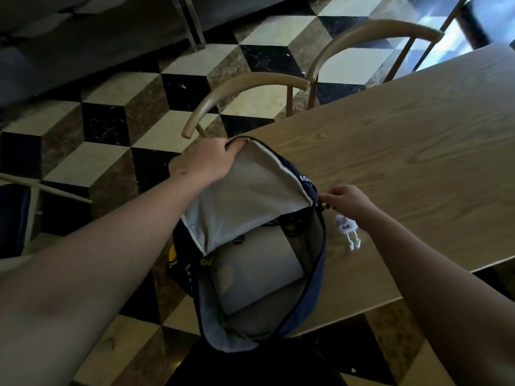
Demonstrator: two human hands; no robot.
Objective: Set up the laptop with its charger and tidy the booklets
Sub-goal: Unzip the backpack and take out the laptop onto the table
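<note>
1 backpack point(306, 296), 1 laptop point(259, 274), 2 chairs point(245, 87)

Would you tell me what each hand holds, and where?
Left hand grips the backpack flap's top edge; right hand pinches its zipper pull at the opening's right side.

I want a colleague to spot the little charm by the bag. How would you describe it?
On the wooden table, look beside the open navy backpack, just below the right hand. The small white plush charm with dangling legs lies there, the only white thing on the tabletop.
</note>
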